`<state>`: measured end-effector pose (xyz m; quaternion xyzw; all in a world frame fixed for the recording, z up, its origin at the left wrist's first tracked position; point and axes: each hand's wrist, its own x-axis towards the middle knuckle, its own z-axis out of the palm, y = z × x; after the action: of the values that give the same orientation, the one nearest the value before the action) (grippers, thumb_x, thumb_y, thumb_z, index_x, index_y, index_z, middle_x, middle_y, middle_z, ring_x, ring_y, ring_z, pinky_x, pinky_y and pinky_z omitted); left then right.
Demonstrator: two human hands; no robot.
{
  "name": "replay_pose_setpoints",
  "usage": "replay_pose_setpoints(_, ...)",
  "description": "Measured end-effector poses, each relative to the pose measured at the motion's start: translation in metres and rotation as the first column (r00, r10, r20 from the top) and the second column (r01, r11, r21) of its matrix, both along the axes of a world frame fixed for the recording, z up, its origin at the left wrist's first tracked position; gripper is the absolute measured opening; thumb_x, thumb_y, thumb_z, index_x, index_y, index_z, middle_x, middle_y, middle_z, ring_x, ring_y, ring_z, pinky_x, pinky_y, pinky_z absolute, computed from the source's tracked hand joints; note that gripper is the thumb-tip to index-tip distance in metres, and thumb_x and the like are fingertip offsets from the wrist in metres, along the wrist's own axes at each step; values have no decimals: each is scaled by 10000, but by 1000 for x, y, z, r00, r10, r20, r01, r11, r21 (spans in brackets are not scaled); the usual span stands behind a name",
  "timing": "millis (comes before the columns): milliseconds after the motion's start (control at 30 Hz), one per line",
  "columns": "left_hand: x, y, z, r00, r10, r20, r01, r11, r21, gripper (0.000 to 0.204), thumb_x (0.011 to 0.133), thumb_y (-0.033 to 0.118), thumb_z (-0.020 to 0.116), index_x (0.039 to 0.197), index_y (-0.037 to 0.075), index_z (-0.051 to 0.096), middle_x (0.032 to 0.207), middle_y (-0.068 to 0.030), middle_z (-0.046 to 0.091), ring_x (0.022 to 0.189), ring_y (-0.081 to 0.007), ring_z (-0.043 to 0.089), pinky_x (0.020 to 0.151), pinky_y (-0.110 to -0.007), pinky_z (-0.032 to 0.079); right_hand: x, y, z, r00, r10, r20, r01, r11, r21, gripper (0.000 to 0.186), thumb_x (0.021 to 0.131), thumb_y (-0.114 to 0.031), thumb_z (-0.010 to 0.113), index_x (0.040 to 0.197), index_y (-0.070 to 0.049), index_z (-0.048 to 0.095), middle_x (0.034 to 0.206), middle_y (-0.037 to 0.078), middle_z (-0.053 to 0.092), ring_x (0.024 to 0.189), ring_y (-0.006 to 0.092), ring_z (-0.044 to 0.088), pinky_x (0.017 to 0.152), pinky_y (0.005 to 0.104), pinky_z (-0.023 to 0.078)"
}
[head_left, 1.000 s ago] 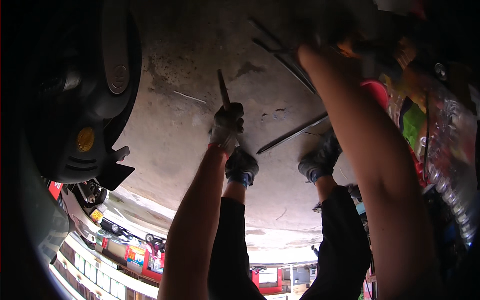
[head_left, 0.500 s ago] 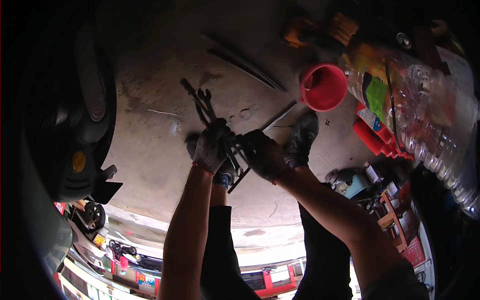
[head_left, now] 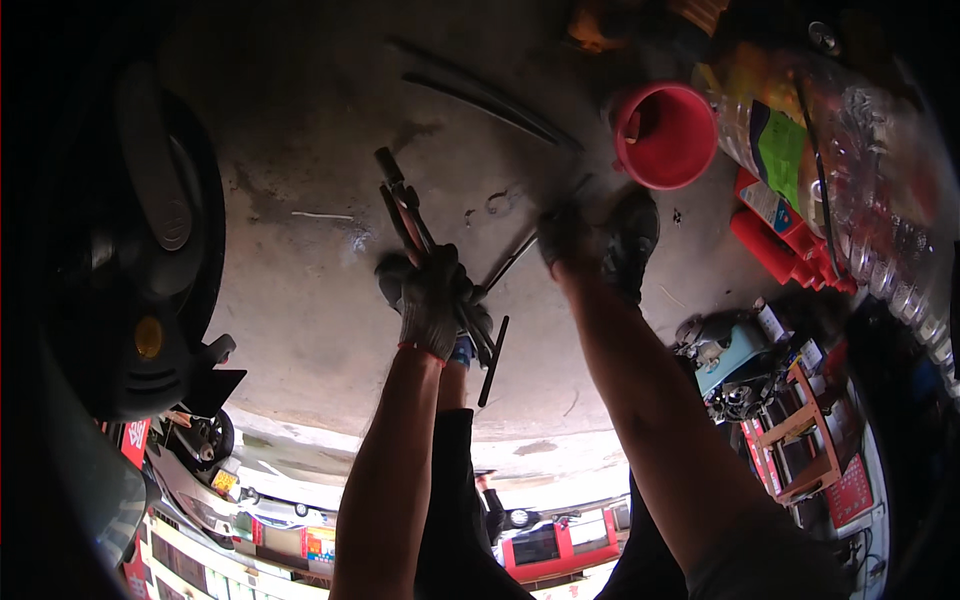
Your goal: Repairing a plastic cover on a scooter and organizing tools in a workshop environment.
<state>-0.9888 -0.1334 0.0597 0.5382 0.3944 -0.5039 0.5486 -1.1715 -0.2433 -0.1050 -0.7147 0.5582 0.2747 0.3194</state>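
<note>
My left hand, in a dark knit glove, is closed round a bundle of metal hand tools. Among them a T-handle socket wrench has its crossbar below the hand and its socket end above. At least one other wrench sticks out beside it. My right hand, also gloved, is blurred by motion and its fingers cannot be made out. It is at a long thin rod that runs from near the left hand past it; whether it grips the rod is hidden. My shoe stands just right of it.
Two long dark strips lie on the concrete floor ahead. A red round container stands at right, near clear plastic bottles and red bottles. A dark scooter is at left. Boxes and parts sit lower right.
My right hand has moved away from the left, up and to the right. The left hand still holds the tool bundle, and the T-handle's crossbar is now in plain sight. The head view has shifted.
</note>
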Motion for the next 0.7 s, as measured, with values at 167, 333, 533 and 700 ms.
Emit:
replay_pose_setpoints(167,-7,-2,8,1000,-11,11,11,1000,2,207,929,188,571,751,160,469,580,48,392,459,-80,416,452,-267,409,88,23,69,972,101,212,-105,994,6,229,824,-218,528,998,-70,549,854,168,665,815,356,664,745,461,529)
replay_pose_setpoints(333,-17,-12,13,996,91,-5,-91,993,-73,216,948,160,533,751,158,444,554,53,359,432,-78,379,418,-260,361,156,-27,75,914,339,223,-320,940,-116,168,844,-187,516,972,-78,521,884,165,638,817,353,659,717,449,530)
replay_pose_setpoints(533,-11,-7,34,996,86,5,-85,995,-59,236,933,183,565,720,177,463,559,67,353,447,-70,380,457,-265,404,170,-91,172,532,619,578,-260,769,-584,154,855,-111,510,978,-73,595,986,110,630,897,297,629,769,407,516)
replay_pose_setpoints(700,2,-115,70,977,-96,191,105,994,-34,160,878,186,651,799,125,526,635,35,436,514,-66,456,502,-276,476,168,-272,213,776,589,-226,-562,483,-672,279,917,-109,506,1171,-32,592,1148,140,607,984,268,623,874,356,507)
